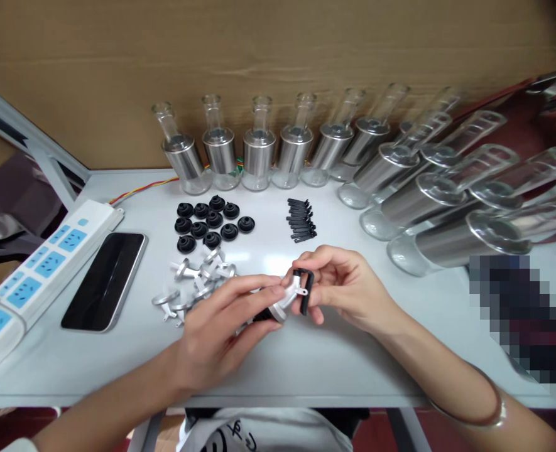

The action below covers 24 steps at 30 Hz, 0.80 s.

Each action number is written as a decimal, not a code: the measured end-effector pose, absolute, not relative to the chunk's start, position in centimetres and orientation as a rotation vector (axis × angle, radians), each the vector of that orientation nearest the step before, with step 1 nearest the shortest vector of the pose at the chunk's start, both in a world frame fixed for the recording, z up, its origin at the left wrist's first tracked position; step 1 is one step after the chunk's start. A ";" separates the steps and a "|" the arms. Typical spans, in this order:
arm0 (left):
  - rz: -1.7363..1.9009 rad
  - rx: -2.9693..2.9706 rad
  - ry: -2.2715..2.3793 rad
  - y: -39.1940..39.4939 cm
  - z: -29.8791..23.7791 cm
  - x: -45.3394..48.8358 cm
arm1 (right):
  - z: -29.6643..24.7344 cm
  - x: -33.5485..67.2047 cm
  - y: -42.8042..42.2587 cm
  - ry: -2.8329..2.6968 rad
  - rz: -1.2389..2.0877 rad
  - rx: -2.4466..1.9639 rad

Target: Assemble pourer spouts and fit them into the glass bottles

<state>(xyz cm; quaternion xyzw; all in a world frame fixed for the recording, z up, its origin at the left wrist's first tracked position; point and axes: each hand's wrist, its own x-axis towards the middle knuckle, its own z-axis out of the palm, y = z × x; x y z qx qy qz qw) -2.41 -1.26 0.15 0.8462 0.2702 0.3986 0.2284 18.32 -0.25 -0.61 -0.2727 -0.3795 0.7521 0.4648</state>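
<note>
Silver spout [287, 300], gripped by the left hand [223, 323]: its fingers wrap the black stopper [261, 313] and the flange [278, 311] at the spout's lower end. From that grip, the spout's long axis slants away and to the right, so its narrow end points at the fingers of the right hand [346, 282]. These pinch a black lever [307, 296], whose long axis runs roughly near to far along the spout's right side. The lever's bent far end meets the narrow end, and its straight shank lies just beside the spout's small eyelet [301, 290]; whether the two are fastened cannot be told. The right hand is the nearer to the narrow end, the left to the flange.

Beyond the spout and to its right, bottles of glass and steel [259, 152] stand on the worktop [353, 370]; their necks are see-through, while the steel sleeves hide what the bodies hold. Loose black levers [299, 220] lie bunched beyond the spout. Loose black stoppers [214, 219] sit beyond and left of it, and spare spouts [190, 272] lie left of it, partly covered by the left hand. Farther left are a phone [104, 282] and a power strip [39, 263].
</note>
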 end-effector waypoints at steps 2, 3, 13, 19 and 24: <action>1.100 2.338 0.743 -1.3 0.0 -2.4 | -0.4 18.4 -0.3 -0.942 1.856 -0.667; 1.104 2.345 0.739 -1.3 0.0 -2.4 | -0.3 18.5 -0.3 -0.953 1.857 -0.661; 1.108 2.394 0.728 -1.1 0.0 -2.4 | -0.1 19.0 -0.4 -1.068 1.833 -0.734; 1.135 2.399 0.709 -1.1 -0.2 -2.3 | -0.1 19.0 -0.5 -1.089 1.808 -0.724; 1.159 2.414 0.677 -1.0 -0.2 -2.2 | 0.1 19.0 -0.5 -1.102 1.805 -0.748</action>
